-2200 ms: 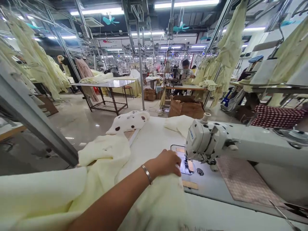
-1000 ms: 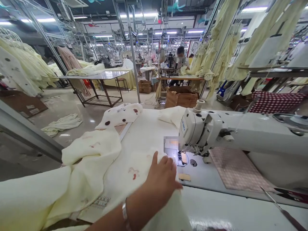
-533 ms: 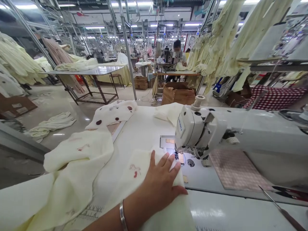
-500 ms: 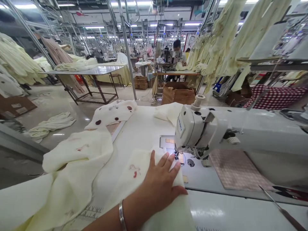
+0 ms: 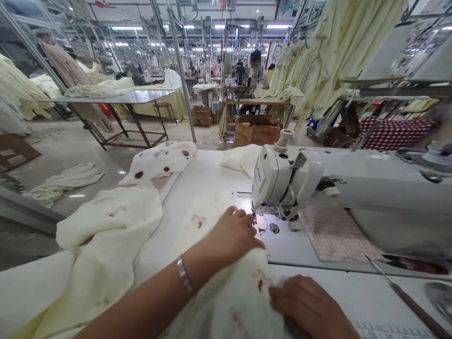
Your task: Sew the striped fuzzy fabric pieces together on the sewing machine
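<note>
A pale cream fabric piece (image 5: 226, 287) with small reddish printed figures lies on the sewing table, its upper part beside the needle area of a white sewing machine (image 5: 271, 174). My left hand (image 5: 235, 233), with a silver bracelet at its wrist, rests on this fabric just left of the needle. Its fingers are curled and bunched on the cloth, the thumb pointing right. At the fabric's lower right edge, my right hand (image 5: 307, 303) has its fingers closed on the cloth; its thumb is hidden.
More cream fabric (image 5: 113, 235) is heaped at the left, below a white dark-spotted piece (image 5: 158, 162). Right of the needle lie a pink checked pad (image 5: 339, 235), red-handled snips (image 5: 416, 264) and a pointed tool (image 5: 406, 296). A co-worker (image 5: 256, 70) sits farther back.
My left hand has gone from spread flat to curled fingers, and the fabric under it has shifted. My right hand has come into view at the fabric's right edge. The view has shifted slightly.
</note>
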A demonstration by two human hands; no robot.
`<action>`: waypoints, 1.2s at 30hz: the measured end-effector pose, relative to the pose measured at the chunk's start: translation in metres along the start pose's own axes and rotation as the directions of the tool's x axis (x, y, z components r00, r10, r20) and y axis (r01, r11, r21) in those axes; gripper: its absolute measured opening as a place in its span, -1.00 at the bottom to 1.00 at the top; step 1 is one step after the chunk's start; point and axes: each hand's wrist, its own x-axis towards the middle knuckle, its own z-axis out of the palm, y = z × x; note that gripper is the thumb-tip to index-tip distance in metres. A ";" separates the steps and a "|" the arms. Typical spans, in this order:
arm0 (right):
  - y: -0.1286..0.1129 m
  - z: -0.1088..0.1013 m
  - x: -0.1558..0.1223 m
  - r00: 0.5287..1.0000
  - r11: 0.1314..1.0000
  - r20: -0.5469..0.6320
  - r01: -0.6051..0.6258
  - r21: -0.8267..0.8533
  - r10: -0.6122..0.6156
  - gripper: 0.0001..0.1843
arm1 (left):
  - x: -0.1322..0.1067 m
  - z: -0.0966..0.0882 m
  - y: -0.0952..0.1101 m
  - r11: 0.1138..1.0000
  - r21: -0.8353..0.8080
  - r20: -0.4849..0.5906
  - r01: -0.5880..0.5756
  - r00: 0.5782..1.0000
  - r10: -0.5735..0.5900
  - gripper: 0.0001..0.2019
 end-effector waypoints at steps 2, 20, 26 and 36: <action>-0.003 -0.001 0.009 0.996 0.994 -0.057 -0.068 0.089 0.073 -0.78 | -0.012 -0.006 0.031 0.982 -0.151 0.000 0.115 0.993 -0.117 -0.51; -0.003 -0.018 0.040 0.999 0.993 -0.042 0.025 0.111 -0.020 -0.74 | -0.066 0.015 0.098 0.783 -0.592 -0.411 0.190 0.765 -0.496 -0.80; -0.010 -0.014 0.046 0.978 1.000 -0.206 0.023 0.013 -0.019 -0.82 | -0.048 0.011 0.084 0.921 -0.315 -0.553 0.230 0.744 -0.375 -0.79; -0.012 -0.002 0.005 0.989 0.965 -0.006 0.141 -0.222 -0.146 -0.80 | -0.067 0.054 0.069 0.999 0.037 -0.596 -0.009 0.802 0.030 -0.78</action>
